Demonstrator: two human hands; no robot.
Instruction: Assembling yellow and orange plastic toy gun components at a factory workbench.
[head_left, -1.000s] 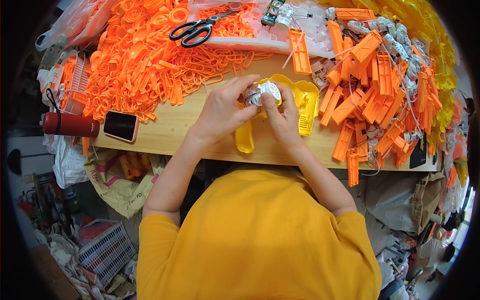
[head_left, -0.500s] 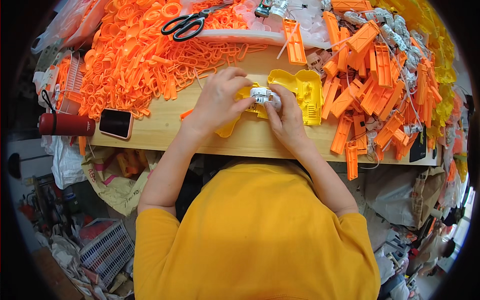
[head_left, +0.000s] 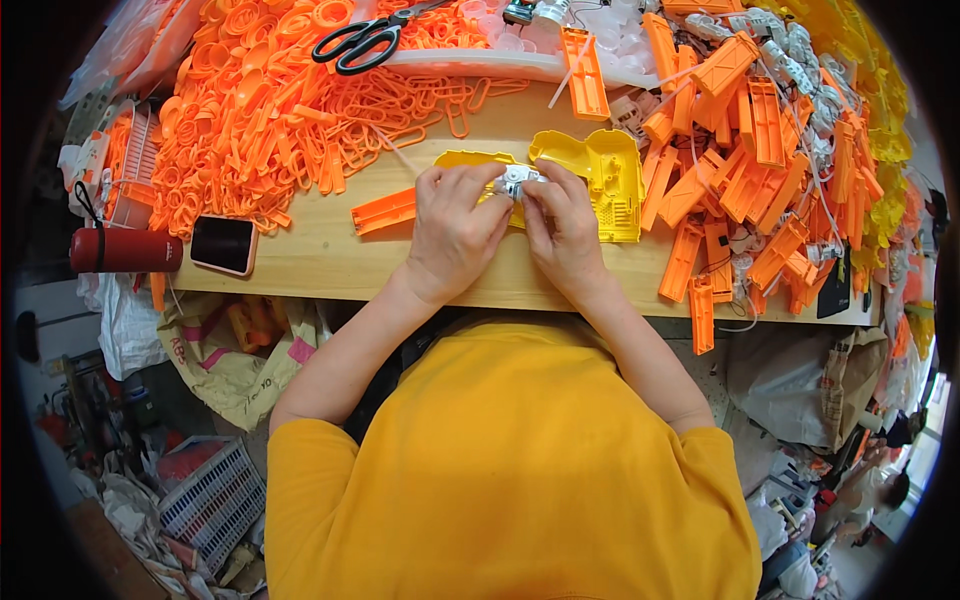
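Between the fingertips of both hands is a small white plastic mechanism point(head_left: 517, 178) with metallic parts. My left hand point(head_left: 456, 228) grips it from the left with curled fingers, and my right hand point(head_left: 563, 230) pinches it from the right. Behind the fingers lie two yellow plastic shell halves: one point(head_left: 474, 158) is mostly covered by my left hand, the other point(head_left: 612, 185) rests with its ribbed inside facing up, beside my right hand. Just left of my left hand is a long orange plastic piece point(head_left: 384, 211) on the wooden table point(head_left: 330, 262).
Orange plastic parts point(head_left: 240, 120) are heaped at the back left, with black-handled scissors point(head_left: 362, 42) above. A red flask point(head_left: 128, 249) and a phone point(head_left: 224, 244) lie at the left. On the right are piled orange trays with wires point(head_left: 750, 190) and yellow shells point(head_left: 885, 110).
Both hands have drawn together around the white mechanism, and my left hand has come lower and rightward. The orange piece left of it now shows more fully.
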